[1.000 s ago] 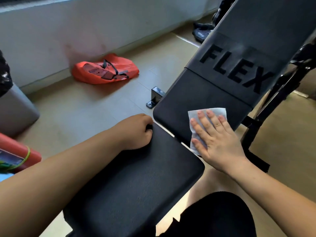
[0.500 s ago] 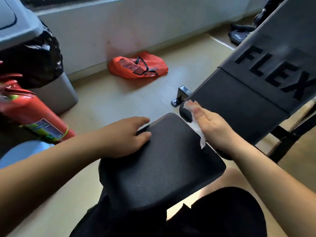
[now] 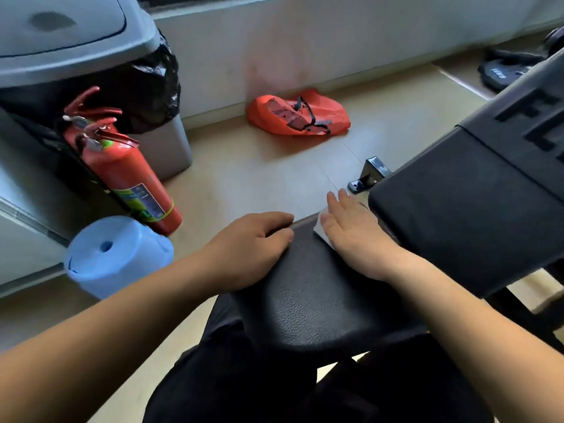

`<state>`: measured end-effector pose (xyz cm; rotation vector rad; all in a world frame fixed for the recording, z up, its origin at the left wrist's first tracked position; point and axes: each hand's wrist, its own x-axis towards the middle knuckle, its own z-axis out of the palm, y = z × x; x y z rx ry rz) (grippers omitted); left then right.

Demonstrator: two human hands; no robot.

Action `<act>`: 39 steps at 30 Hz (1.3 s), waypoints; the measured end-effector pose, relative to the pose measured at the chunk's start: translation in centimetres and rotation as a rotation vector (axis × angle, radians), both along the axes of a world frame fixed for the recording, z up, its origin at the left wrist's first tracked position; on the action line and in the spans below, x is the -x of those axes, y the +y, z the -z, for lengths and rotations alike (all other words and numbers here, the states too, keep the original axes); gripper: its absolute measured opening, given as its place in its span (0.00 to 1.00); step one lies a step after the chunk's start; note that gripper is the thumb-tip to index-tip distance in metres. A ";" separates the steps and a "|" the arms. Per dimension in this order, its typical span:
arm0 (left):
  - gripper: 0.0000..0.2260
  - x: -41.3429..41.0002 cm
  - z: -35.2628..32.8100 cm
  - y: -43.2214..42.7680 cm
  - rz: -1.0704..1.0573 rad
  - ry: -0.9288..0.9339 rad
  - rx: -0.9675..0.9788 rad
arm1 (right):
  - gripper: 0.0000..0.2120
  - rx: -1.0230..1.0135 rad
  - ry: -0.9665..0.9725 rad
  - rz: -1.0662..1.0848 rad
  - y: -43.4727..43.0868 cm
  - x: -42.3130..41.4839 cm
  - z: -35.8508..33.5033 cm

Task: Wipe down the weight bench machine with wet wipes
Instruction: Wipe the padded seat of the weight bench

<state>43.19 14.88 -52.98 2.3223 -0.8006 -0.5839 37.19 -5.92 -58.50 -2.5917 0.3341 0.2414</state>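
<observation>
Fingers [image 3: 337,206] of the right hand [image 3: 354,236] are held straight and close together, palm down, and a white wet wipe [image 3: 319,222] is pressed beneath them. Only a small corner of the wipe is shown past the hand. It is laid on the far edge of the black textured vinyl seat pad [image 3: 311,300] of the weight bench, close to the gap before the inclined black backrest pad [image 3: 457,215], on which raised black lettering is partly seen. The left hand [image 3: 250,248] is set on the far left corner of the seat pad, with its fingers curled over the edge and its thumb laid on top. On the beige floor to the left, a pale blue plastic canister [image 3: 116,254] is stood just beside a red fire extinguisher [image 3: 131,178]. A grey lidded bin [image 3: 61,35], lined with a black bag, is placed behind them. An orange fabric bag [image 3: 299,114] is laid by the white wall.
</observation>
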 end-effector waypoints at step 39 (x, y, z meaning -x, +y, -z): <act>0.23 1.0 1.3 1.1 -0.174 0.255 0.366 | 0.30 -0.138 0.016 0.223 1.0 7.1 0.5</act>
